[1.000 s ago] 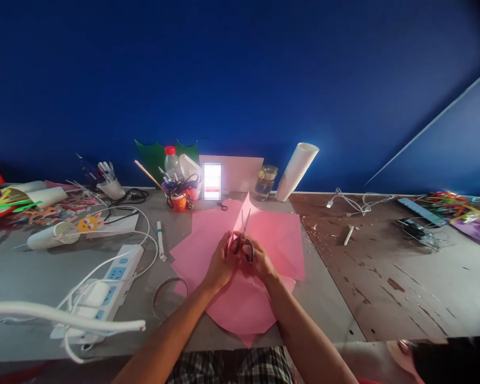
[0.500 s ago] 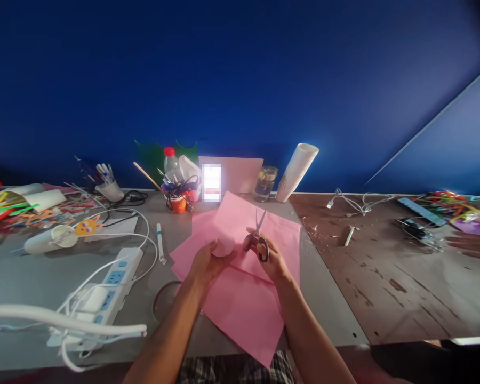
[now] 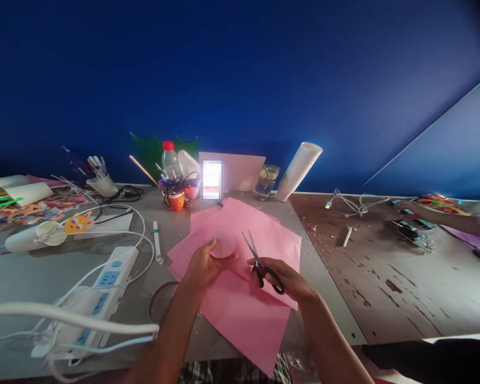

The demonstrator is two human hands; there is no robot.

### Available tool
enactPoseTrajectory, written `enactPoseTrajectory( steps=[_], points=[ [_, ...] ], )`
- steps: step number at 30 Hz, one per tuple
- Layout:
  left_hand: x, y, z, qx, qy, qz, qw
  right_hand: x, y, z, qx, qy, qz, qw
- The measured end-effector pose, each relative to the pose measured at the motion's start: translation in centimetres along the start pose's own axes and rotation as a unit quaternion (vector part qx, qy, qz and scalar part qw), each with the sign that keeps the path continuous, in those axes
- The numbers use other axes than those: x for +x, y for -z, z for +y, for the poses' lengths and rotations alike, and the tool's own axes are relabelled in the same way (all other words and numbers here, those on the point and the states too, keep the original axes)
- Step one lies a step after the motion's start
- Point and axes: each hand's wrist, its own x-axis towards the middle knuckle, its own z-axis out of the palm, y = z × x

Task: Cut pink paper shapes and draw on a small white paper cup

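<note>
Between the thumb and fingers of my left hand (image 3: 203, 266) is a round pink paper piece (image 3: 224, 245). Black-handled scissors (image 3: 256, 257) rest in my right hand (image 3: 286, 277); their blades point up and away from me, slightly apart, with no paper between them. Under both hands lie several overlapping pink paper sheets (image 3: 246, 322), spread at different angles on the grey table (image 3: 320, 298). A gap separates the scissors from the round piece.
Left are a power strip (image 3: 108, 288), white cables and a marker (image 3: 157, 242). Behind stand an orange pen cup (image 3: 176, 201), a lit phone (image 3: 212, 180), a glass jar (image 3: 266, 182) and stacked paper cups (image 3: 299, 170). Another person's arm (image 3: 444, 217) reaches in from the right.
My right hand has moved right and slightly lower, and the scissors now tilt to the left. The round piece stays in my left hand. Another person's arm has reached farther back at right.
</note>
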Motion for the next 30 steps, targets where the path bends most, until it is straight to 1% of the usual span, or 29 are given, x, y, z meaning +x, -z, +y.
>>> enactPoseTrajectory(
  steps=[4, 6, 9, 12, 16, 21, 26, 30],
  points=[
    [-0.1, -0.1, 0.4, 0.001, -0.024, 0.014, 1.000, 0.4, 0.8, 0.1, 0.010, -0.012, -0.023, 1.000],
    [-0.2, -0.1, 0.5, 0.002, -0.033, 0.019, 0.999, 0.8, 1.1, -0.1, 0.008, -0.031, -0.035, 0.999],
    [0.0, 0.2, 0.6, -0.005, -0.053, 0.012, 0.998, 1.0, 1.3, -0.1, -0.010, -0.058, -0.048, 0.997],
    [0.2, 0.5, 0.6, -0.017, -0.058, 0.004, 0.998, 0.7, 1.7, 0.4, -0.017, -0.056, -0.054, 0.997],
    [0.1, 0.6, 0.6, -0.013, -0.054, -0.033, 0.998, 0.1, 2.0, 0.8, -0.007, -0.071, -0.075, 0.995],
    [-0.2, 0.5, 0.5, -0.016, -0.017, -0.060, 0.998, 0.4, 1.7, 0.2, -0.003, -0.069, -0.101, 0.992],
    [-0.3, 0.6, 0.4, -0.040, -0.052, -0.080, 0.995, 0.8, 1.1, -0.1, -0.004, -0.065, -0.099, 0.993],
    [-0.4, 1.0, 0.4, -0.021, -0.038, -0.124, 0.991, 0.6, 0.6, -0.4, 0.002, -0.065, -0.093, 0.994]
  ],
)
